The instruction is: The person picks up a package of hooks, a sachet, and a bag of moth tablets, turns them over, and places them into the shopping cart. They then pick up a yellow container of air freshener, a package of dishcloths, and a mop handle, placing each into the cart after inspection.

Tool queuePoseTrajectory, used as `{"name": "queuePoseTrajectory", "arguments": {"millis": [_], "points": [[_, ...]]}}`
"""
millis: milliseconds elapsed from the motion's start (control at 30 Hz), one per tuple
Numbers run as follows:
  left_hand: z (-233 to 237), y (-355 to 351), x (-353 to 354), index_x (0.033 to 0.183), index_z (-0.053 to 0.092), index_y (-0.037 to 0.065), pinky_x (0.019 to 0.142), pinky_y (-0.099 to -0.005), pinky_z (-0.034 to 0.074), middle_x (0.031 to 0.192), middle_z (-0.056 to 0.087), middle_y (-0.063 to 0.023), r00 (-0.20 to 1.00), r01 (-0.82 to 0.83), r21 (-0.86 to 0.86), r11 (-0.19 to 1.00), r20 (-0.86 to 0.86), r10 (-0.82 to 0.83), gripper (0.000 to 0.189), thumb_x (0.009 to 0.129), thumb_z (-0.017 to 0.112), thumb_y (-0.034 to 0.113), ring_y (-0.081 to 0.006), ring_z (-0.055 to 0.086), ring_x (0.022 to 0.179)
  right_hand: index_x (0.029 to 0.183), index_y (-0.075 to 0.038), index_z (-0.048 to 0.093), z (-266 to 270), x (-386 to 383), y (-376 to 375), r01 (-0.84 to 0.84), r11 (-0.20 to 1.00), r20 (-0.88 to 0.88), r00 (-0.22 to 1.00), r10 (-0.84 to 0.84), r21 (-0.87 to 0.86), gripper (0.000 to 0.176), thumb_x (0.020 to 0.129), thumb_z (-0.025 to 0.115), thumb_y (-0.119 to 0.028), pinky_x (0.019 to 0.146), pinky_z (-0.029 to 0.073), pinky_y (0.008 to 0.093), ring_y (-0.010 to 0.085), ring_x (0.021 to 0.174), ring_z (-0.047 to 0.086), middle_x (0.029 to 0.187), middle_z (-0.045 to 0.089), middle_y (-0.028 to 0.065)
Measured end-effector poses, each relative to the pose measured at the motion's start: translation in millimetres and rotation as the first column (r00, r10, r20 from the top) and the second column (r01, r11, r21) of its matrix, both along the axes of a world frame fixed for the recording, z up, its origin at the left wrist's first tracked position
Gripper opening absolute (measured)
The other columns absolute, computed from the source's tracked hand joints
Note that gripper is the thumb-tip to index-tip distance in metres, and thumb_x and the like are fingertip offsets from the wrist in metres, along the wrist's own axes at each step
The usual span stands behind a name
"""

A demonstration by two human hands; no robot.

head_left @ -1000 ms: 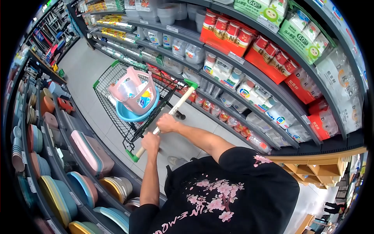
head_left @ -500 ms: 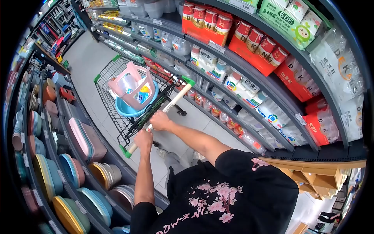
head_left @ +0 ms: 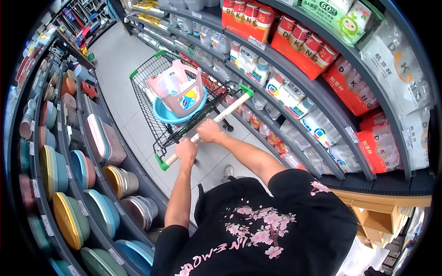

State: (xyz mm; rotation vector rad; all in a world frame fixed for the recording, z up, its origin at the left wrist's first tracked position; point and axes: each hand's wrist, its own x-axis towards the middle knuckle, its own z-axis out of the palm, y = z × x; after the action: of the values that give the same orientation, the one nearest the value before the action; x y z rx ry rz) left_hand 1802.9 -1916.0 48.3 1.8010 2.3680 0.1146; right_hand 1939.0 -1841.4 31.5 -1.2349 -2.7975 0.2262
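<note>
Gripping the pale, green-capped cart handle (head_left: 208,126), the left hand (head_left: 186,150) and right hand (head_left: 210,131) are both closed around it. The black wire shopping cart (head_left: 152,87) stands in the aisle, carrying a pink basket (head_left: 177,92) inside a blue basin (head_left: 165,115).

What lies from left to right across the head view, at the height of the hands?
Stacked bowls → pink-lidded boxes → left hand → right hand, both gripping the cart handle → white cup packs → red packs.
</note>
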Motion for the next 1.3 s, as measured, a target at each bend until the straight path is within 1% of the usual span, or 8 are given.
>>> {"name": "queuePoseTrajectory", "arguments": {"millis": [167,233,467,567,600,933,1133,1300], "points": [[3,-26,28,0.087,0.076,0.007,0.073,-0.0425,0.058,0.086,0.074,-0.0165,1.000,0.009,-0.073,0.997,0.002,-0.009,0.025,0.082,0.068,0.030,-0.0346,0.073,0.081,0.076,-0.011,0.074,6,31,-35,0.013,0.999,0.005,1.000,-0.013,0.045,0.021,0.064,0.076,-0.029,0.079,0.052,0.0386,0.0275,0.077,0.071,0.077,0.072,0.0104],[3,-39,37,0.087,0.076,0.007,0.074,-0.0421,0.058,0.086,0.074,-0.0165,1.000,0.016,-0.043,0.999,0.005,-0.015,0.024,0.082,0.068,0.028,-0.0342,0.073,0.081,0.075,-0.011,0.073,4,39,-49,0.039,0.989,-0.038,0.999,-0.034,0.145,0.021,0.064,0.076,-0.029,0.078,0.052,0.0384,0.0264,0.077,0.071,0.076,0.071,0.0087],[7,-81,77,0.087,0.077,0.007,0.072,-0.0400,0.058,0.086,0.075,-0.0149,0.998,0.055,-0.069,0.996,-0.003,-0.055,0.024,0.084,0.067,0.028,-0.0319,0.074,0.080,0.081,-0.012,0.072,6,77,-103,0.127,0.964,0.016,0.991,-0.135,0.233,0.027,0.065,0.076,-0.034,0.091,0.040,0.0410,0.0237,0.099,0.061,0.088,0.068,0.0056],[2,-95,90,0.089,0.076,0.007,0.073,-0.0433,0.058,0.086,0.074,-0.0164,0.997,0.075,-0.088,0.993,0.012,-0.074,0.025,0.085,0.068,0.029,-0.0348,0.073,0.081,0.082,-0.012,0.071,7,92,-122,0.151,0.963,0.010,0.988,-0.157,0.223,0.029,0.066,0.076,-0.035,0.089,0.040,0.0398,0.0228,0.099,0.059,0.088,0.067,0.0054],[4,-100,96,0.088,0.077,0.007,0.073,-0.0386,0.058,0.088,0.075,-0.0138,0.997,0.077,-0.115,0.990,-0.016,-0.079,0.024,0.084,0.068,0.029,-0.0309,0.074,0.082,0.082,-0.012,0.071,5,97,-129,0.165,0.961,0.007,0.985,-0.171,0.222,0.029,0.066,0.076,-0.035,0.089,0.040,0.0398,0.0228,0.099,0.059,0.088,0.067,0.0054],[12,-149,150,0.089,0.077,0.007,0.075,-0.0406,0.058,0.087,0.075,-0.0156,0.992,0.120,-0.120,0.985,-0.013,-0.123,0.024,0.086,0.065,0.028,-0.0333,0.074,0.083,0.079,-0.015,0.072,4,148,-176,0.180,0.974,0.093,0.977,-0.194,0.135,0.027,0.066,0.077,-0.038,0.086,0.039,0.0382,0.0204,0.096,0.061,0.083,0.067,0.0016],[2,-172,180,0.090,0.076,0.005,0.076,-0.0440,0.057,0.089,0.074,-0.0178,0.994,0.098,-0.132,0.986,-0.029,-0.102,0.028,0.087,0.065,0.030,-0.0357,0.073,0.084,0.077,-0.014,0.074,3,179,-204,0.209,0.970,0.051,0.975,-0.217,0.124,0.026,0.064,0.079,-0.036,0.089,0.039,0.0385,0.0198,0.093,0.062,0.083,0.071,0.0024],[8,-204,212,0.087,0.077,0.006,0.075,-0.0417,0.058,0.087,0.075,-0.0162,0.993,0.091,-0.118,0.989,-0.068,-0.100,0.025,0.085,0.066,0.029,-0.0333,0.074,0.082,0.074,-0.012,0.070,-5,211,-226,0.138,0.976,-0.073,0.989,-0.127,0.167,0.016,0.069,0.074,-0.026,0.085,0.041,0.0393,0.0219,0.091,0.062,0.079,0.068,0.0039]]}}
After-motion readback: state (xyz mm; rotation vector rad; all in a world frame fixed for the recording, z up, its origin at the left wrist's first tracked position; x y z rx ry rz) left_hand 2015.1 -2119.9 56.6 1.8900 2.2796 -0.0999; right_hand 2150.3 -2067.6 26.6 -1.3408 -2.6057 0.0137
